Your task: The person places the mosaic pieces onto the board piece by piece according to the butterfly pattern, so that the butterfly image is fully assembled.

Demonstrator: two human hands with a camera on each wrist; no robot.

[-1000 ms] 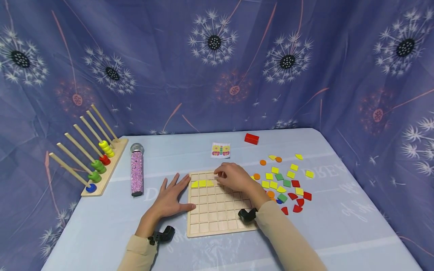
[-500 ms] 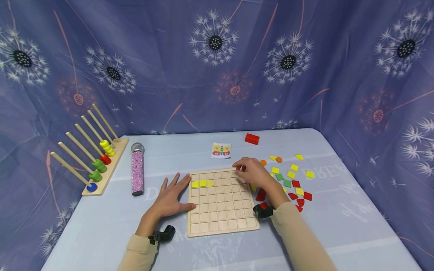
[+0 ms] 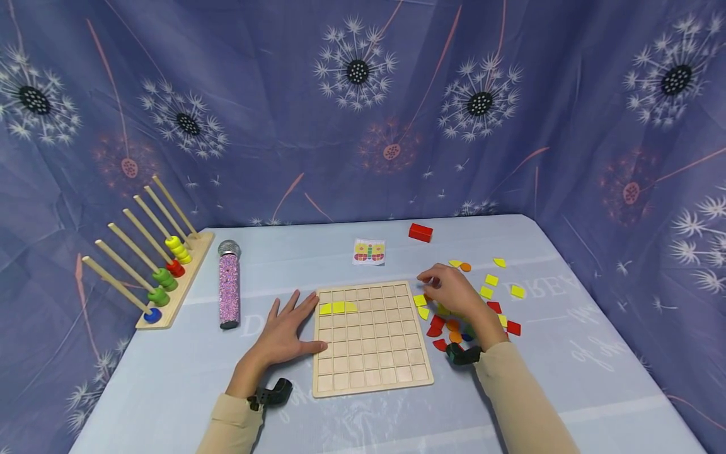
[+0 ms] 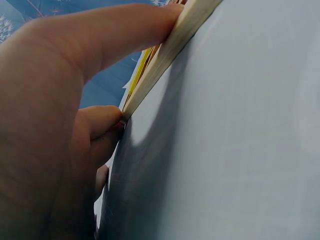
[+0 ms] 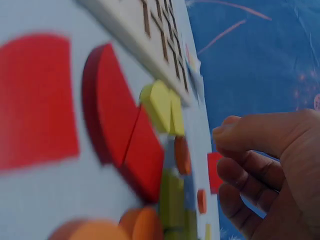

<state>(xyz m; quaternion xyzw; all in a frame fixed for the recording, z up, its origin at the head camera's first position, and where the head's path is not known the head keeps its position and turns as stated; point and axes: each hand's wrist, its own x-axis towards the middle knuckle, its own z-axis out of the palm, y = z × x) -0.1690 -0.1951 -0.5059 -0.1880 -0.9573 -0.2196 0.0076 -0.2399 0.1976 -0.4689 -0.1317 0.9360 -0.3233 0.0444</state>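
Observation:
A wooden grid board [image 3: 368,343] lies on the table with three yellow pieces [image 3: 338,307] side by side in its second row from the top. My left hand [image 3: 282,334] is spread at the board's left edge; in the left wrist view the thumb [image 4: 125,35] touches that edge and another fingertip meets it farther along. Just beyond the board's right side hovers my right hand [image 3: 454,291], fingers loosely bent, above scattered flat pieces. The right wrist view shows nothing between thumb and fingers, with red quarter-round pieces [image 5: 117,110] and yellow pieces [image 5: 159,106] near the board.
A butterfly picture card [image 3: 369,251] lies behind the board, and a red block [image 3: 421,232] to its right. At left are a glittery pink microphone [image 3: 229,287] and a wooden peg rack [image 3: 180,287] with coloured beads. Curtains [image 3: 363,157] enclose the table's back and sides.
My right hand has moved right, from over the board beside the yellow pieces to over the loose pieces. The left hand stays at the board's edge.

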